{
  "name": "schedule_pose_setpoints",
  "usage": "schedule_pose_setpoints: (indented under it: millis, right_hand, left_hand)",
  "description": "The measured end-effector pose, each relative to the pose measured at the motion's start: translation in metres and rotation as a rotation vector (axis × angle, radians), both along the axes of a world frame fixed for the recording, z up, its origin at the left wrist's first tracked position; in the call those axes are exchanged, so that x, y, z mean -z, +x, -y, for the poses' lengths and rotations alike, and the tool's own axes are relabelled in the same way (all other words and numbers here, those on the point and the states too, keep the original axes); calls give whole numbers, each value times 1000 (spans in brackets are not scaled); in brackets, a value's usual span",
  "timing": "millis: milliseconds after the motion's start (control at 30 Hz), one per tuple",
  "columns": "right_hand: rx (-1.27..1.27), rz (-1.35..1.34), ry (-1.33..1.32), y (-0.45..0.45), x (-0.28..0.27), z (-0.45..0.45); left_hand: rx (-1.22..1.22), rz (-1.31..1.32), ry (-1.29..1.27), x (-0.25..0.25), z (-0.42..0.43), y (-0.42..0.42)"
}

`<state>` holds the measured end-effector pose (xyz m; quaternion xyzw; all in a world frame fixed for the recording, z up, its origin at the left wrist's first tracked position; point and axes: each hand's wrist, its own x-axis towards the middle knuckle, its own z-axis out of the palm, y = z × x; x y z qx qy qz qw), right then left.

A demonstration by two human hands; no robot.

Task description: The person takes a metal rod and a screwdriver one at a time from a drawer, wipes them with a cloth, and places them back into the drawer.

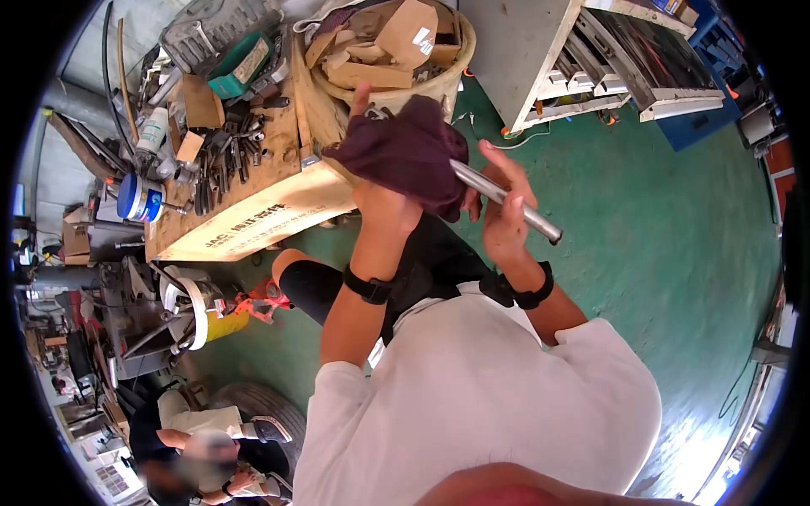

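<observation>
My left hand (388,205) is closed on a dark purple cloth (403,152), with one finger sticking out past its far edge. The cloth is bunched around one end of a shiny metal bar (494,187) and hides that end. On the right, my right hand (509,223) holds the bare part of the bar, its thumb lying across it and one finger raised. The bar's free end points down and to the right, over the green floor.
A wooden workbench (278,207) at left carries sockets, a green tray (240,67) and a blue-white tub (139,198). Ahead stands a bin (460,63) of cardboard scraps. A tool cabinet (515,59) is at upper right. Another person (202,422) sits at lower left beside a tyre (287,413).
</observation>
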<state>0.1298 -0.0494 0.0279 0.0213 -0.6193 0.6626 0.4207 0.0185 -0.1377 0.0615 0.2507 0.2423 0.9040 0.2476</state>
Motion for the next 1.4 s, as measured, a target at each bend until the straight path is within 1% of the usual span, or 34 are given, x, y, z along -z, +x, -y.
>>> schedule_pose_setpoints:
  millis: [33, 100, 133, 200, 233, 267, 333, 367, 400, 433, 467, 500, 567, 600, 667, 700, 733, 800, 867, 933, 1000, 1033, 1067, 1100, 1133, 1167, 1200, 1233, 1267, 1300, 1333, 1367, 1400]
  right_hand:
    - [-12, 5, 4, 0, -1, 0]
    - [-135, -35, 130, -2, -7, 1]
    - [-144, -25, 125, 0, -11, 3]
    - [-225, 194, 62, 2, -17, 4]
    - [-274, 268, 77, 3, -14, -2]
    - [-276, 265, 82, 3, -3, -10]
    - [-111, 283, 24, 3, 16, -25]
    - [-118, 278, 26, 4, 17, -35]
    - [-139, 150, -147, 6, 15, -43]
    - [-156, 28, -323, 8, 12, -47]
    - [-148, 37, -326, 7, 8, -48]
    - [-137, -39, -369, 4, 1, -50]
    - [-110, -161, -426, -5, -7, -48]
    - [-107, -158, -413, -7, -4, -43]
    - [-101, -159, -480, -17, 2, -36]
    - [-90, -125, -525, -17, -1, -31]
    - [-99, -122, -525, -16, 0, -29]
    - [-107, -225, -671, -13, 4, -27]
    - [-149, -254, -708, -10, 6, -24]
    - [-183, -276, -745, -8, 2, -19]
    - [-180, -283, -826, -4, -8, -11]
    - [-178, -274, -830, -2, -14, -6]
    - [-173, -268, -775, -1, -21, -1]
    - [-171, -269, -717, -1, -25, 2]
    - [-178, -281, -714, -1, -24, 5]
    - [-98, -249, -610, -1, -19, 7]
    - [-19, -213, -508, -2, -11, 7]
    - [-27, -179, -378, -2, 0, 7]
    - [-30, -182, -376, 0, 7, 6]
    - [21, -47, -222, 0, 8, 7]
    - [72, 91, -67, 1, 8, 5]
    - [22, 114, -16, 5, 5, 0]
    - [14, 119, -14, 7, 2, -6]
  left_hand:
    - [-12, 5, 4, 2, 0, -3]
    - [-62, -60, 83, 3, 1, -13]
    - [-71, -50, 79, 0, 5, -15]
    - [-88, 114, 191, -10, 13, -23]
    - [-118, 257, 157, -8, 19, -31]
    - [-120, 254, 161, -7, 23, -39]
    - [-154, 122, 172, -6, 32, -51]
    - [-161, 29, 203, -5, 35, -52]
    - [-163, 25, 203, -10, 34, -49]
    - [-300, -38, 98, -18, 31, -40]
    - [-431, -95, -7, -20, 28, -33]
    - [-423, -79, -6, -15, 26, -29]
    - [-370, -297, -26, -6, 18, -29]
    - [-368, -292, -13, -2, 16, -24]
    - [-297, -295, -29, 3, 9, -19]
    - [-176, -312, 90, 4, 8, -16]
    - [-184, -312, 90, 3, 8, -12]
    - [-189, -246, 93, 4, 8, -6]
    - [-200, -180, 66, 10, 9, -5]
    - [187, 227, 301, 21, 6, -3]
    - [379, 446, 416, 33, 1, 13]
    - [96, 61, 101, 37, -6, 31]
    - [-185, -328, -218, 41, -9, 45]
    - [-214, -432, -287, 45, -8, 54]
    - [-248, -548, -352, 48, -6, 58]
    - [-100, -446, -337, 50, 3, 54]
    - [-110, -457, -336, 50, 8, 50]
    - [-130, -491, -383, 50, 14, 49]
    - [-145, -524, -427, 50, 17, 50]
    - [-80, -373, -466, 49, 18, 51]
    - [-84, -375, -461, 52, 17, 47]
    - [-140, -613, -493, 59, 17, 41]
    - [-80, -728, -541, 57, 23, 39]
